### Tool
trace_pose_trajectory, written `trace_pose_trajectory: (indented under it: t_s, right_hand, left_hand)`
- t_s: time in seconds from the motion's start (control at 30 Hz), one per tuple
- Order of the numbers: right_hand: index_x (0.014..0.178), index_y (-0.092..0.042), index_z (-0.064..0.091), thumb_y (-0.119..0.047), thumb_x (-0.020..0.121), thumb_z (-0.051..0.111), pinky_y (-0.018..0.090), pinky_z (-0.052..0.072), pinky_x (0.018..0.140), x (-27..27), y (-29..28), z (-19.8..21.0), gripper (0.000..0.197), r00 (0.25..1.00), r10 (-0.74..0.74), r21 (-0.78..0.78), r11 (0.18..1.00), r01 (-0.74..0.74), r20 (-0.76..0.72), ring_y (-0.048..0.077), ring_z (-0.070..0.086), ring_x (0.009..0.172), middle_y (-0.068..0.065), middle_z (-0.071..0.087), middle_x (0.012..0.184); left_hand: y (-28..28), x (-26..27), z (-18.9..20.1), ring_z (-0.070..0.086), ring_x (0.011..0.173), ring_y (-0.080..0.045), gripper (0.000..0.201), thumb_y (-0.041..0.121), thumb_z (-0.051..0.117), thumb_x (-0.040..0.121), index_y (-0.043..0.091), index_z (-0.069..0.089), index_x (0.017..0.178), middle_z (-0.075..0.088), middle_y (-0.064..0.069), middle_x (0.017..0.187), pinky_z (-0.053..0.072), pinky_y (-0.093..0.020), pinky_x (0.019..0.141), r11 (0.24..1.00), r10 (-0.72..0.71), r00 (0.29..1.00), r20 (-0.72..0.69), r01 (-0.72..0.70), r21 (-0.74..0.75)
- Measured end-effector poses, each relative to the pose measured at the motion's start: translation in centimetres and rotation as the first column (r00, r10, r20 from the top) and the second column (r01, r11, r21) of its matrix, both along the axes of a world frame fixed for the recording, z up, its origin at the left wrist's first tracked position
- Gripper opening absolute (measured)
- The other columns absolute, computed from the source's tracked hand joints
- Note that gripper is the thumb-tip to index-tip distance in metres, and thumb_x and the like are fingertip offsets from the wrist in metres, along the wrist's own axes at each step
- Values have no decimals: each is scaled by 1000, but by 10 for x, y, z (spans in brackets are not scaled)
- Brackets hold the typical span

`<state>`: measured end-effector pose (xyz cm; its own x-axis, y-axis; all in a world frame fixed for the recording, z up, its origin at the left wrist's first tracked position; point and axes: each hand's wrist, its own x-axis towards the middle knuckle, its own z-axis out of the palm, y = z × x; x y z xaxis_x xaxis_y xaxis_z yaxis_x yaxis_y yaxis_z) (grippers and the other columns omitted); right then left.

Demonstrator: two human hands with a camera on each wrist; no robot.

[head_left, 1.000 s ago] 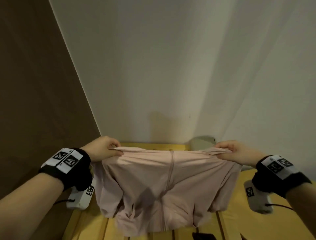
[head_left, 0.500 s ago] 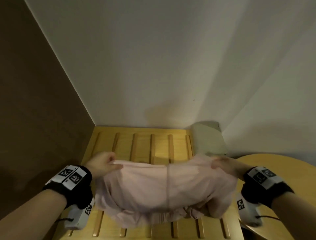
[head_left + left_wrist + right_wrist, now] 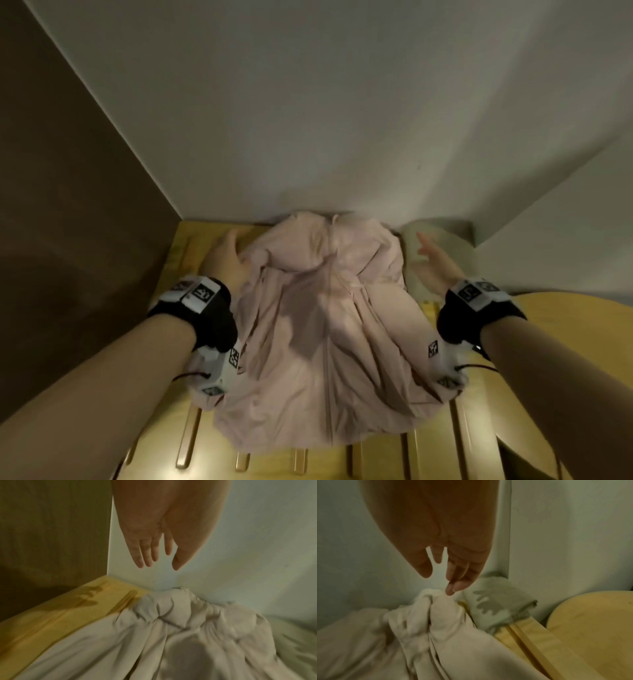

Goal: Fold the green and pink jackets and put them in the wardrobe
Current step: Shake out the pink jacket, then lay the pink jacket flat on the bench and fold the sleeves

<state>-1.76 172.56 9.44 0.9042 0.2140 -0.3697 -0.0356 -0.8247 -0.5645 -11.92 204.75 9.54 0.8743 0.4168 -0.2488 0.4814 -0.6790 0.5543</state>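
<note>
The pink jacket point(image 3: 322, 322) lies spread and rumpled on the yellow slatted wooden surface point(image 3: 191, 435), its top bunched against the white back wall. The wrist views show its crumpled fabric point(image 3: 171, 635) point(image 3: 436, 635) below the hands. The folded green jacket point(image 3: 442, 240) point(image 3: 498, 605) sits at the back right corner, beside the pink one. My left hand point(image 3: 226, 253) point(image 3: 154, 547) hovers at the pink jacket's left shoulder, fingers straight, holding nothing. My right hand point(image 3: 435, 260) point(image 3: 447, 566) hangs over the gap between the two jackets, fingers spread and empty.
A brown wooden panel point(image 3: 68, 205) walls the left side and a white wall point(image 3: 342, 120) closes the back. A round yellow tabletop point(image 3: 561, 342) point(image 3: 594, 628) adjoins the slatted surface on the right. Bare slats point(image 3: 445, 445) show in front of the pink jacket.
Both hands have let go of the pink jacket, which dropped and spread out on the slats, pushed back toward the wall. The hands moved forward and opened.
</note>
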Motion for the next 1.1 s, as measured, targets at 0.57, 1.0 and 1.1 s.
trace_pose_trajectory:
  t_s: [0.57, 1.0, 1.1]
  right_hand:
    - [144, -40, 13, -53, 79, 57, 41, 23, 112, -176, -43, -144, 80, 790, 432, -370, 715, -594, -435, 21, 18, 139, -13, 6, 153]
    - [116, -11, 45, -31, 88, 58, 41, 47, 86, -185, -49, -138, 36, 963, -164, -139, 981, 136, -212, 30, 55, 104, 11, 59, 111]
    - [117, -4, 47, -14, 90, 52, 36, 46, 84, -185, -54, -138, 29, 952, -190, -179, 973, 149, -242, 32, 57, 103, 16, 59, 113]
  left_hand:
    - [-65, -175, -152, -5, 140, -23, 83, 38, 65, 68, 43, 19, 137, -5, 15, 147, 12, -45, 113, 912, -299, 763, -573, 405, 64]
    - [-51, -190, -151, 53, 96, -27, 55, 1, 65, 81, -1, 35, 127, 46, -20, 128, 42, -34, 88, 886, 375, 898, -228, -420, -198]
    - [-43, -188, -155, 56, 111, -28, 51, 3, 60, 85, 2, 39, 131, 56, -16, 127, 39, -31, 97, 860, 351, 878, -325, -439, -258]
